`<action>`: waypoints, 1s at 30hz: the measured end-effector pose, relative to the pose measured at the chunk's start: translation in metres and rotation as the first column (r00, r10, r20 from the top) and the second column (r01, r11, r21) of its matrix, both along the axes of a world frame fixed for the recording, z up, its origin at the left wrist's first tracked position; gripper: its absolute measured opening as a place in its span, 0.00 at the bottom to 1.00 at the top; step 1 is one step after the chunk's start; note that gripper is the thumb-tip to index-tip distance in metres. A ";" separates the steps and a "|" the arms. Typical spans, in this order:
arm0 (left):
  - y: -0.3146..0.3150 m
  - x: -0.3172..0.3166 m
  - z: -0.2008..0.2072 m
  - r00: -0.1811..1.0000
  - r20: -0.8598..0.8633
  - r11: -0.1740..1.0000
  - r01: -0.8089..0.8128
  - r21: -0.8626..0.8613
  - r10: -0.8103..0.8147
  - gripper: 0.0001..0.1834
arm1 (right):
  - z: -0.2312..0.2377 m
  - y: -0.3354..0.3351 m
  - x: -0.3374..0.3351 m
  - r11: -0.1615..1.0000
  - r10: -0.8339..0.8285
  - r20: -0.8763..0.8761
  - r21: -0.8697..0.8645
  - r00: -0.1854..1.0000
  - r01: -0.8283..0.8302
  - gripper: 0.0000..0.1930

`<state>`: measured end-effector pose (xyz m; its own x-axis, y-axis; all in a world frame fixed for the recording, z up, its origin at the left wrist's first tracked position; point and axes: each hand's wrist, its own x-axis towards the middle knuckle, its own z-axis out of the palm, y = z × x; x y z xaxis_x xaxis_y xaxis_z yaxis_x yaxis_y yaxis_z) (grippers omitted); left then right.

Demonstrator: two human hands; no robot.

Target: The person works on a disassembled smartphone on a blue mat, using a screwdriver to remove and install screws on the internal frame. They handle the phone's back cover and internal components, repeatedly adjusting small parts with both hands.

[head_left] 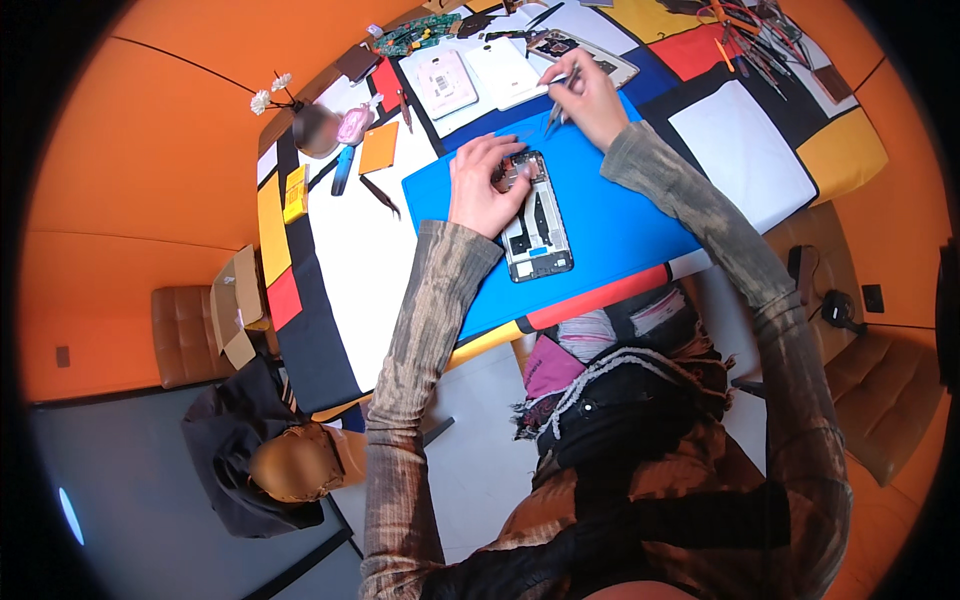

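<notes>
An opened smartphone (540, 225) lies on the blue mat (620, 220), its inner frame and parts bare. My left hand (483, 185) is bent over its upper left part, fingers curled at the top and thumb across it; they grip the phone and hide some of its inside. Above and to the right, my right hand (592, 105) is closed around slim metal tweezers (553, 118). Their tips point down toward the mat, apart from the phone. Whether anything tiny sits between those tips cannot be made out.
Beyond the mat lie a pale phone back (445, 82), a white panel (503, 72) and green circuit boards (415, 35). Several hand tools (760, 50) crowd the far right. A vase (316, 130), an orange pad (379, 147) and a yellow box (295, 193) stand left. Another person (290, 465) is at lower left.
</notes>
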<state>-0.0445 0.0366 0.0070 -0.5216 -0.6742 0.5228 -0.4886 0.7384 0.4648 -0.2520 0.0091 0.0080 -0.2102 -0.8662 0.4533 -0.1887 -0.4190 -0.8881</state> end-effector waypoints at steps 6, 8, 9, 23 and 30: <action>0.002 -0.001 0.000 0.996 0.082 0.999 0.037 0.036 -0.039 0.21 | 0.001 -0.010 -0.019 0.925 -0.365 -0.097 -0.151 0.926 0.348 0.11; 0.002 -0.001 -0.001 0.996 0.074 0.997 0.037 0.063 -0.041 0.21 | 0.001 -0.009 -0.021 0.916 -0.399 -0.163 -0.114 0.903 0.384 0.11; 0.001 -0.001 0.000 0.996 0.081 0.995 0.029 0.092 -0.037 0.22 | 0.001 -0.009 -0.020 0.916 -0.400 -0.203 -0.111 0.894 0.385 0.11; 0.001 0.000 -0.001 0.998 0.043 0.993 0.030 0.116 -0.035 0.21 | 0.006 -0.006 -0.026 0.917 -0.392 -0.183 0.007 0.902 0.399 0.07; -0.006 0.001 -0.005 0.971 -0.238 0.924 0.088 0.372 0.003 0.15 | -0.002 -0.009 -0.023 0.909 -0.414 -0.317 -0.087 0.853 0.408 0.08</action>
<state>-0.0439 0.0304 0.0015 -0.4501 -0.8246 0.3427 -0.3064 0.5030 0.8081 -0.2754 0.0000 0.0057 -0.3863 -0.7250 0.5702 -0.6199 -0.2538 -0.7425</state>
